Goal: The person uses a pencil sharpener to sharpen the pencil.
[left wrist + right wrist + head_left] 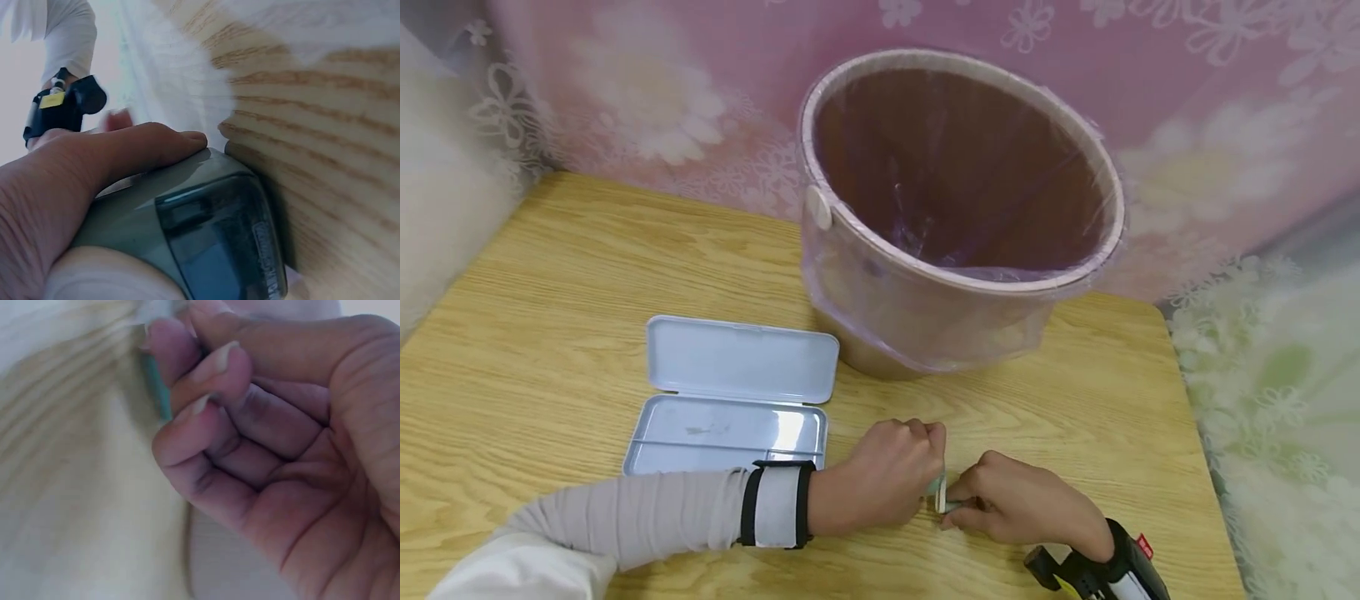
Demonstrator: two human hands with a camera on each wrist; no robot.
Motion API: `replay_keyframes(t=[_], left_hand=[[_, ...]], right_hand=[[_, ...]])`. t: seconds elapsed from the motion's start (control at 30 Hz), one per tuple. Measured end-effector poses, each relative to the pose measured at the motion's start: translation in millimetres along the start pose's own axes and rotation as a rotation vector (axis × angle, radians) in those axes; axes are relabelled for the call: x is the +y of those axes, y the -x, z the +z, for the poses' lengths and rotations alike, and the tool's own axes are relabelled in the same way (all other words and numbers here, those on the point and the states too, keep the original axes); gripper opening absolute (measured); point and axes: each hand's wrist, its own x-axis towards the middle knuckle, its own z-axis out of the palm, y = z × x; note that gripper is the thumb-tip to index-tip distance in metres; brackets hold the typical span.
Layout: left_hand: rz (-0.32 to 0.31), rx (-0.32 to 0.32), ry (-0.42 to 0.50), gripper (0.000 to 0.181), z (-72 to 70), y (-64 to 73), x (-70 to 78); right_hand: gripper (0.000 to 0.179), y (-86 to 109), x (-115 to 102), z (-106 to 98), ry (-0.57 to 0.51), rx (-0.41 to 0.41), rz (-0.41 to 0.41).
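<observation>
My left hand (891, 471) grips a small grey-green case (125, 219) that has a dark see-through window with lettering along one edge. Its kind is not clear. In the head view the hand mostly covers it. My right hand (1018, 500) is close on the right, thumb and index finger pinching a small pale piece (942, 497) at the case's end. Whether the two are joined cannot be told. The right wrist view has that hand's fingers (194, 428) curled, with a teal edge (155, 387) beyond them.
An open light-blue pencil box (741, 358) lies left of the hands, partly behind the left forearm. Behind them stands a large brown bin (868, 354) lined with a thin purple bag (925, 333). All rest on a wood-grain table (550, 333) against a pink floral curtain (662, 83).
</observation>
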Motion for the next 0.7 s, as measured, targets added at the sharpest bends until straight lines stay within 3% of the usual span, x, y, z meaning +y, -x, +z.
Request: replay_keyframes(t=[0.17,0.27,0.37,0.53,0.7], left_hand=[[-0.004,-0.014,0.020,0.021,-1.5,-0.2,0.0],[0.004,-0.009,0.055,0.024,-1.7,-0.1,-1.3],[0.015,-0.009,0.061,0.030,-1.6,-0.1,-1.5],[0.020,-0.001,0.055,0.037,-0.2,0.7,-2.1],[0.013,0.014,0.078,0.039,2.0,2.7,-4.4]], right_hand=[[0.023,8.5,-18,-17,0.058,0.080,-0.023],[0.009,8.7,-15,-29,0.104,0.152,-0.040],[0.010,4.6,-5,-39,0.120,0.196,-0.028],[0.023,-3.5,17,-46,0.044,0.168,-0.016],[0.023,-7.5,27,-48,-0.068,0.118,0.005]])
